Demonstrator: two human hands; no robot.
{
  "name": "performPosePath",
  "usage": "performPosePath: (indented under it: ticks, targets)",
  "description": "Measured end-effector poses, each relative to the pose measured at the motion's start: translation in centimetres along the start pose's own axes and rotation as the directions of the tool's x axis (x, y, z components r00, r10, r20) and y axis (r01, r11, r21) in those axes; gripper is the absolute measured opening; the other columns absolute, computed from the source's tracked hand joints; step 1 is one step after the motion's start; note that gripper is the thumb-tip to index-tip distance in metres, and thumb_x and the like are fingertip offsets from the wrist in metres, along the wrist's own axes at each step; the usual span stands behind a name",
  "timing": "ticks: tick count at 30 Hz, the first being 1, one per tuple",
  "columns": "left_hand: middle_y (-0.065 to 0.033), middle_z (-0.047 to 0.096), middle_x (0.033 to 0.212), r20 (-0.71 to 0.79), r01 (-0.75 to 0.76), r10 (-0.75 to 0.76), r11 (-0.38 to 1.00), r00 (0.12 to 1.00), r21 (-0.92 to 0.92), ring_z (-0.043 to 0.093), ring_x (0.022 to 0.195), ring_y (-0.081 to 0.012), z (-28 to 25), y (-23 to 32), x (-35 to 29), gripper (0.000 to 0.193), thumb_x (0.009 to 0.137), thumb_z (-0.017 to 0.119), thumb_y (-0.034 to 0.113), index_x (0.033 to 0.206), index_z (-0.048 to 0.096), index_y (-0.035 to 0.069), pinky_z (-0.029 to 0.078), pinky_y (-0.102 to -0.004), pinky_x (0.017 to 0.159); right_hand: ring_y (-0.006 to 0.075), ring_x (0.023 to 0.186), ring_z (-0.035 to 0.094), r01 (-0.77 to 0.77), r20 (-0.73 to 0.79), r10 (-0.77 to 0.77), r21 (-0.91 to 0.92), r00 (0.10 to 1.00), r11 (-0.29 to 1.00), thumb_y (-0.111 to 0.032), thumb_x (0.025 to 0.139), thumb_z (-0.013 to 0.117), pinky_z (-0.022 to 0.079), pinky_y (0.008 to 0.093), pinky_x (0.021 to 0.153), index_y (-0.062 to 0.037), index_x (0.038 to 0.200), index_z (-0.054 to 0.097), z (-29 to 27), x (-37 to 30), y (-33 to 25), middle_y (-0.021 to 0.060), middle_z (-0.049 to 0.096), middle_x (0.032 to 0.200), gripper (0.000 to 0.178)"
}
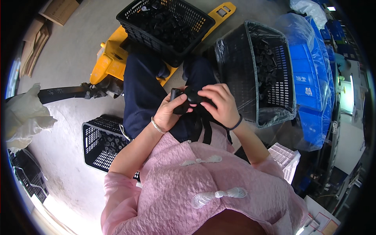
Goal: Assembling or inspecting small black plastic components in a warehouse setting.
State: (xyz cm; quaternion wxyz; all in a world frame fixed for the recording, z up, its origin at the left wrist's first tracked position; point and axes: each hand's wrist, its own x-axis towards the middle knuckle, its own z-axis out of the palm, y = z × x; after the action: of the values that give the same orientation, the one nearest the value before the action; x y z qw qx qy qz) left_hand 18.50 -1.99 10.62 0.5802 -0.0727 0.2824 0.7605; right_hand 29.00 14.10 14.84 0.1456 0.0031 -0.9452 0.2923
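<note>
Above my lap, my left hand (169, 112) is closed around a black part with a short tube-like end (175, 94) that sticks up past the thumb. Against it sits a black rounded piece (192, 94), which the bent fingers of my right hand (221, 102) grip from the other side. Whether the two black pieces are joined I cannot tell. In front of my knees, a black crate (203, 24) holds many similar black parts. To my right stands a black crate lined with clear plastic (239, 74), with more black parts in it.
A yellow pallet jack (111, 62) lies under the front crate, its dark handle (62, 93) reaching left. Another black crate (92, 147) with parts stands by my left leg. Blue bins (309, 82) are stacked at the right. Cardboard (58, 11) lies far left.
</note>
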Motion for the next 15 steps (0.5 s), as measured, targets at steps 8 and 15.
performPosePath:
  ticks: [8, 15]
  targets:
    - [-0.0119, 0.06, 0.091, 0.071, -0.051, 0.049, 0.998, 0.996, 0.025, 0.058, 0.079, -0.0201, -1.3, -0.5, 0.2, 0.03, 0.084, 0.056, 0.015, 0.11, 0.047, 0.003, 0.047, -0.0299, 0.069, 0.0193, 0.088, 0.047, -0.23, 0.361, 0.237, 0.867, 0.902, -0.443, -0.025, 0.088, 0.049, 0.037, 0.034, 0.078, -0.0037, 0.117, 0.044, 2.0, -2.6, 3.9, 0.008, 0.051, 0.102, 0.036]
    - [-0.0109, 0.06, 0.091, 0.079, -0.033, 0.03, 0.999, 0.996, 0.035, 0.057, 0.08, -0.0193, -1.3, -0.5, 0.2, 0.031, 0.082, 0.058, 0.015, 0.109, 0.047, 0.004, 0.046, -0.0293, 0.07, 0.0203, 0.087, 0.045, -0.212, 0.29, 0.16, 0.9, 0.944, -0.38, -0.027, 0.085, 0.054, 0.036, 0.0343, 0.077, -0.0116, 0.113, 0.047, 2.3, -2.6, 3.7, 0.0076, 0.05, 0.1, 0.033]
